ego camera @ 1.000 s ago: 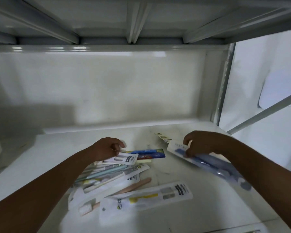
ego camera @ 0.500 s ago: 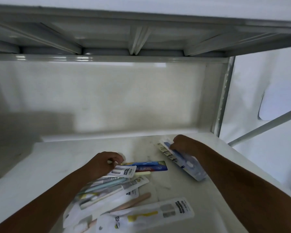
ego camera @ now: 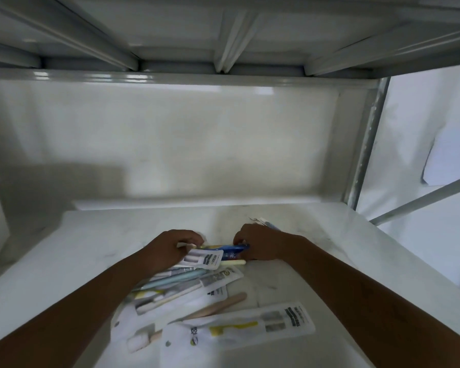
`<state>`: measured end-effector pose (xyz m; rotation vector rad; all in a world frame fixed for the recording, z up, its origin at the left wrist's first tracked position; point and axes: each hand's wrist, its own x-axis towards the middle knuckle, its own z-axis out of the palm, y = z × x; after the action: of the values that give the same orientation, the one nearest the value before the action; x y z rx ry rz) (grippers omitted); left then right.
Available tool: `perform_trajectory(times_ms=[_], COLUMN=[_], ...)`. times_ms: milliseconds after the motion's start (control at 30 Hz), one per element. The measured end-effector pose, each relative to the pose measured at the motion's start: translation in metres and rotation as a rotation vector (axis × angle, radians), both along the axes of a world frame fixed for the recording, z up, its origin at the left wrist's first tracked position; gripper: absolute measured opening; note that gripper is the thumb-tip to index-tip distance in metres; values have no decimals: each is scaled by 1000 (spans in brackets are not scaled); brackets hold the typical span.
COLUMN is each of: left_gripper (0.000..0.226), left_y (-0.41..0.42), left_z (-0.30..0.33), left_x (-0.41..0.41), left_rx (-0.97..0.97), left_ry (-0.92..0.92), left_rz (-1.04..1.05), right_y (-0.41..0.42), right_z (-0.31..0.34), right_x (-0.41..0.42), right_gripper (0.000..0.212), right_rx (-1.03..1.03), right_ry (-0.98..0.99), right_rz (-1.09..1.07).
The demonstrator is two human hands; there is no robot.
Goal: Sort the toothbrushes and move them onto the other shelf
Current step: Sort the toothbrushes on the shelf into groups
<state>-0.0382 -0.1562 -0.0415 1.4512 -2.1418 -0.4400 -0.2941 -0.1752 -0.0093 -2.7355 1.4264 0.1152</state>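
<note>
Sorting at the white shelf [ego camera: 91,243], seen from beside the person. Both hands met over the blue toothbrush pack [ego camera: 233,250], which lay flat on the shelf at the far end of a loose pile of packaged toothbrushes [ego camera: 186,285]. To do this step well, the person would have needed to pinch the blue pack alone at its end, lift it clear of the overlapping wrappers beneath, and keep like packs together before carrying them off. The right hand [ego camera: 258,244] was curled, fingertips closing on the right end of the blue pack; whether it had a firm hold could not be told. The left hand [ego camera: 170,248] was half closed, its fingers resting on the top of the pile beside a small white sachet [ego camera: 206,258], gripping nothing that could be made out. A long white pack with a yellow brush [ego camera: 250,328] and a wooden-handled brush [ego camera: 221,305] lay nearer, untouched. Another pack [ego camera: 266,223] showed just behind the right hand
</note>
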Motion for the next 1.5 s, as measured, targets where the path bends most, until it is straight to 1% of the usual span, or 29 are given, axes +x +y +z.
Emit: perform_trajectory(times_ms=[100,200,300,400,433,500,567,667,733,800,833,867,933,1033,1067,1100,1167,1200,1233,1267,1300,1333,1433,1500], left_gripper=[23,16,12,14,11,13,20,15,11,15,17,18,22,41,42,37,19,18,23,32,37,39,29,26], left_y=[-1,2,8,13,12,14,19,24,24,25,25,26,30,34,34,36,39,40,41,42,45,46,48,49], left_z=[-4,-3,1,1,0,-2,-5,-7,-6,-4,-2,-1,3,9,11,14,19,20,23,24,27,28,27,24], left_x=[4,5,5,10,13,17,20,25,30,32,32,33,35,41,43,44,45,47,48,49,50,51,59,69], left_rx=[-30,-38,-42,-91,-96,-92,-97,-27,50,98,103,106,121,94,100,125,182,182,178,170,169,169,99,44], left_ry=[25,30,76,167,182,172,152,151,96,75,70,70,44,-74,-74,-41,9,-30,-76,-122,-163,-186,-141,-117], left_rz=[-2,-13,-27,-38,-26,29,77,122,131,145,145,139,131,181,208,222,202,184,170,164,160,151,118,107], right_y=[8,12,13,16,16,19,21,21,20,19,19,18,16,8,5,3,1,2,2,-1,-2,-5,-13,-10], right_z=[3,-1,-3,-3,-3,-1,0,6,18,31,37,42,44,36,31,25,13,8,3,-1,-3,-6,-5,-1], right_x=[-2,-5,-5,-6,-7,-8,-10,-15,-24,-38,-46,-55,-73,-98,-105,-111,-120,-123,-125,-126,-127,-128,-131,-125], right_gripper=[34,32,34,33,32,30,28,27,31,33,34,36,38,35,31,29,28,29,34,35,31,28,32,25], right_rx=[-50,-54,-19,-9,-27,-63,-60,8,14,-10,-27,-37,-72,-78,-54,-29,9,1,-21,-24,-9,0,-4,-47], right_ry=[-59,-167,-183,-188,-179,-182,-254,-423,-524,-625,-645,-642,-567,-405,-377,-383,-327,-273,-226,-214,-259,-263,-258,-253], right_rz=[0,-46,-95,-110,-109,-113,-138,-256,-372,-491,-540,-588,-666,-773,-797,-819,-817,-799,-762,-765,-805,-811,-836,-796])
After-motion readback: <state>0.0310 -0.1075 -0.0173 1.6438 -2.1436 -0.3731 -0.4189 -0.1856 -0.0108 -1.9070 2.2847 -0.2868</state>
